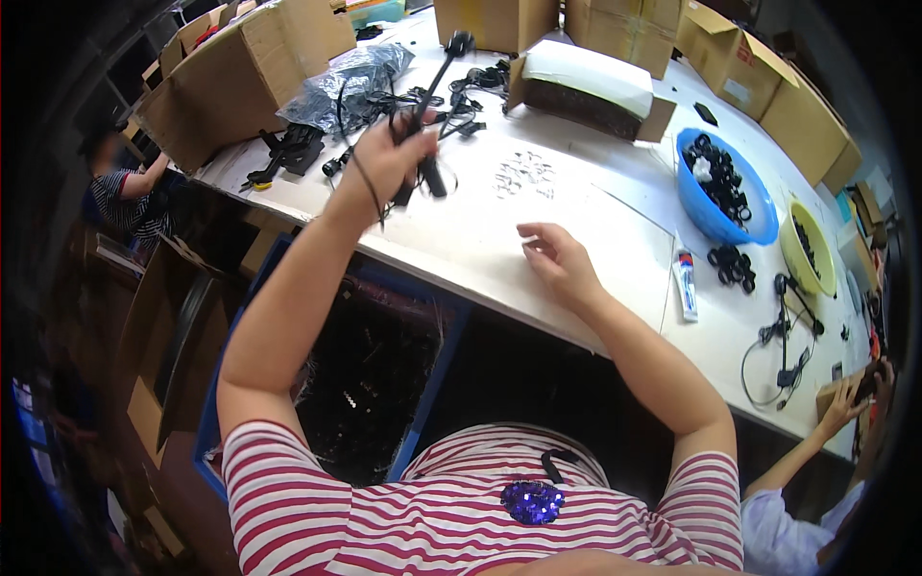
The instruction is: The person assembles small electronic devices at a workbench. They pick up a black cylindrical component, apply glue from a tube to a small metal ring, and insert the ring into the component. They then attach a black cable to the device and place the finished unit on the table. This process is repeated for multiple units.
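Observation:
My left hand (384,163) is closed round a black stemmed device (437,84) with a thin cable, raised over the table's near edge at the left. A rounded head tops its slim stem; the cable loops down past my wrist. The lower part is partly covered by my fingers. My right hand (560,261) hovers low over the white table near its front edge, holding nothing, its fingers loosely bent and thumb apart. Beyond it lie small dark pieces (525,175) spread in a cluster on the tabletop.
Black cabled parts (471,91) and a clear plastic bag (351,82) lie at the back left. A blue basin (768,230) and yellow basin (824,278) hold black parts, near a white tube (686,288). Cardboard boxes (495,24) line the back. Other people sit left and lower right.

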Tool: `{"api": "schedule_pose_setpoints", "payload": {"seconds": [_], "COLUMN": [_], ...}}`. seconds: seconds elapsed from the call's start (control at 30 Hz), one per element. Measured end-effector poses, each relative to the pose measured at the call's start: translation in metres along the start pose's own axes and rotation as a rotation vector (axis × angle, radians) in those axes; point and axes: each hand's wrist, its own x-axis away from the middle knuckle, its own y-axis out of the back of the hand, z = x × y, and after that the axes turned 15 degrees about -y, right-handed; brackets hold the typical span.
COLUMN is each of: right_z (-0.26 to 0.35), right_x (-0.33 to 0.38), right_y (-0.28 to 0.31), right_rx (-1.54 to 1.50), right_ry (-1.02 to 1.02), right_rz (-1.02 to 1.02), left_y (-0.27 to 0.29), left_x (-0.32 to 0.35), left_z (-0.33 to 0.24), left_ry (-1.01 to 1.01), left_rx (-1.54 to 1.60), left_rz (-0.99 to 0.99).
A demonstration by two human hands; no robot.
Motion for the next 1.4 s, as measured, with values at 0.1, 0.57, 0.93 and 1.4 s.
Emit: {"api": "schedule_pose_setpoints", "payload": {"seconds": [0.1,0.57,0.93,1.4], "right_z": [-0.007,0.004,0.005,0.003], "right_x": [-0.004,-0.01,-0.015,-0.015], "right_y": [-0.002,0.006,0.009,-0.001], "right_rx": [-0.019,0.035,0.015,0.002], "right_ry": [-0.066,0.036,0.017,-0.041], "right_rz": [-0.004,0.149,0.184,0.131], "left_y": [0.007,-0.033,-0.05,0.18], "left_x": [-0.079,-0.317,-0.382,-0.161], "left_z": [0.02,0.223,0.309,0.185], "left_ry": [-0.115,-0.293,-0.262,0.255], "left_rx": [-0.073,-0.896,-0.953,-0.847], "left_rz": [-0.015,0.155,0.299,0.268]}}
